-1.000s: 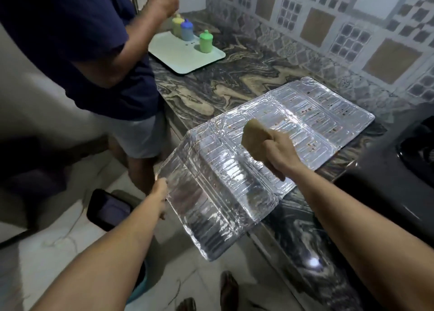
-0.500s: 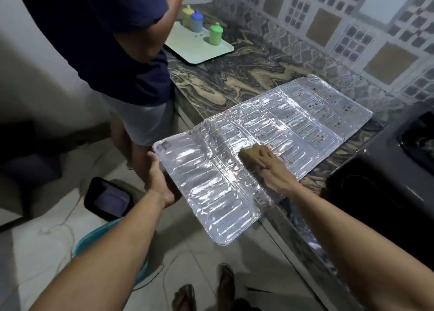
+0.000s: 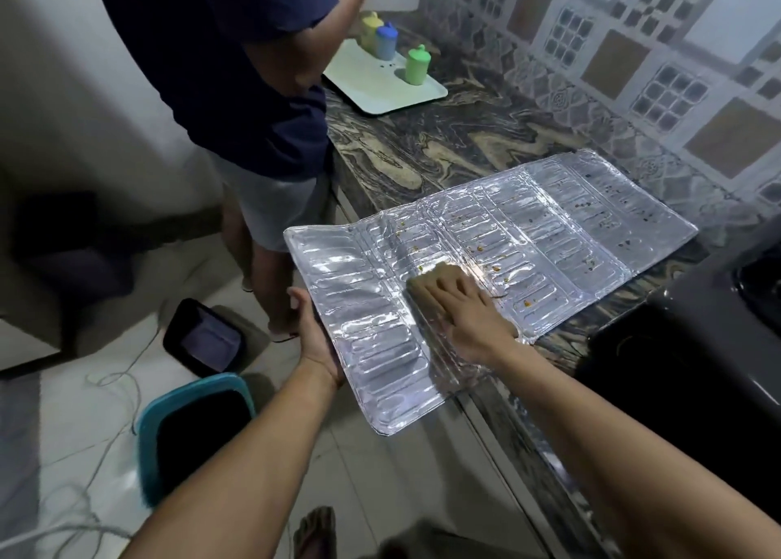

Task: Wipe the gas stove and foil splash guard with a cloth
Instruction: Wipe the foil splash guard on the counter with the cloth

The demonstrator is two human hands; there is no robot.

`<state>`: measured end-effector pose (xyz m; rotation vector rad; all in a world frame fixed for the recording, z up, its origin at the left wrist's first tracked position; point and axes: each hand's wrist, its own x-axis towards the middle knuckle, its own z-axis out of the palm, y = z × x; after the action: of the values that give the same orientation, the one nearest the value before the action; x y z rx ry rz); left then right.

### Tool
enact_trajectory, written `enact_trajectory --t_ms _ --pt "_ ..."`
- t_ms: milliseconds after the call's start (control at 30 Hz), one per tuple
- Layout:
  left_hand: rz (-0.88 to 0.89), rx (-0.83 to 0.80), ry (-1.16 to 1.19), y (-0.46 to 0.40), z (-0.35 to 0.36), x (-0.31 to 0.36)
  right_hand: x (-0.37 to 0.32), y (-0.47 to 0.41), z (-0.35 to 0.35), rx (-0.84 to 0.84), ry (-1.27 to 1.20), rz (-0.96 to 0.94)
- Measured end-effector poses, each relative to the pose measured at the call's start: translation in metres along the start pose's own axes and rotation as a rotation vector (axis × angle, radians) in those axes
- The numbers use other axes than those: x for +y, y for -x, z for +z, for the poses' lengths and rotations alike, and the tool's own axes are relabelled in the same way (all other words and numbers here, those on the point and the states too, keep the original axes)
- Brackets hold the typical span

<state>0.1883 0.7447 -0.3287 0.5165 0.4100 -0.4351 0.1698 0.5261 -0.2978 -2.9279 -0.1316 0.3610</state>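
I take the foil splash guard (image 3: 528, 237) as my landmark, because it is the largest thing here that belongs to the task. It lies flat and unfolded on the marbled counter (image 3: 443, 144), and its near panel hangs out past the counter edge, over the floor. Small orange and dark spots are on its middle and far panels.

To the right of the guard I see the dark gas stove (image 3: 684, 372), standing on the same counter, just beside the guard's right end. Beyond the guard's left part stands another person (image 3: 236, 72) in a dark blue shirt and grey shorts, close to the counter. Behind the guard, further along the counter, there is a pale tray (image 3: 372, 94) with three small bottles on it, yellow, blue and green. Below the guard's overhanging panel, on the floor, I see a teal tub (image 3: 186, 432) and next to it a black tray-like thing (image 3: 203, 339).

My right hand (image 3: 469, 313) lies on the middle of the guard with straight, spread fingers, pressing a tan cloth (image 3: 427, 277) flat on the foil; it is not clenched. My left hand (image 3: 317, 339) supports the left edge of the overhanging panel; the thumb lies along the edge, the fingers are hidden below, so I cannot tell the grip.
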Motion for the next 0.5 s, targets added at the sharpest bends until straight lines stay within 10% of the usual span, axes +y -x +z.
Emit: enact_trajectory --t_ms 300,500 --pt "0.102 -0.014 0.015 -0.002 0.001 -0.001 0.008 0.025 -0.006 0.005 0.166 -0.261" --pt "0.048 -0.116 -0.051 0.022 0.012 -0.004 0.039 0.021 -0.016 0.097 0.031 -0.023"
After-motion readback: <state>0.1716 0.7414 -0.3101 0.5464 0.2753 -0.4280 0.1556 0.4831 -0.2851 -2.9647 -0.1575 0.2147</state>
